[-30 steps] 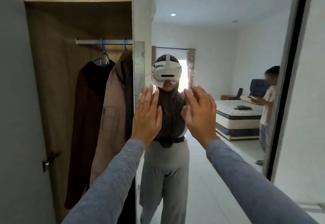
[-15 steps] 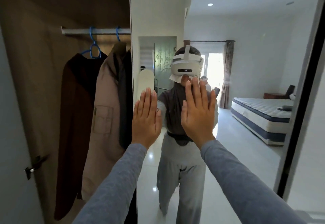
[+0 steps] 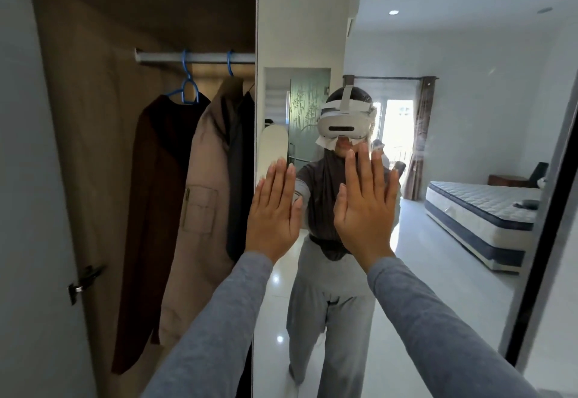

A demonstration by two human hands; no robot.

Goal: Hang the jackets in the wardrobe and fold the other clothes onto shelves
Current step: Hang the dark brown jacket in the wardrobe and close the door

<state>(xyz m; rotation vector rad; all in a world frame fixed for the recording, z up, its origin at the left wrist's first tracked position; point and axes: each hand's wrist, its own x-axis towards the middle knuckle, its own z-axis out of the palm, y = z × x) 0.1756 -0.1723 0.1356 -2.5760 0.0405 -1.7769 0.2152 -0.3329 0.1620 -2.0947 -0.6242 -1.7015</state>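
In the open wardrobe [image 3: 93, 84], beside its mirrored door [image 3: 469, 116], a brown jacket [image 3: 156, 210] and a beige jacket [image 3: 200, 225] hang from the rail [image 3: 203, 57], while the left hand [image 3: 273, 219] and right hand [image 3: 364, 213] press flat, fingers straight, against the mirror.

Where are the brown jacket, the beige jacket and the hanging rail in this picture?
brown jacket [image 3: 150, 210], head view, on its front panel.
beige jacket [image 3: 200, 266], head view, just below its chest pocket.
hanging rail [image 3: 206, 57], head view, middle of the bar.

Brown jacket [image 3: 150, 210] beside beige jacket [image 3: 203, 241], both on wardrobe rail [image 3: 162, 57]
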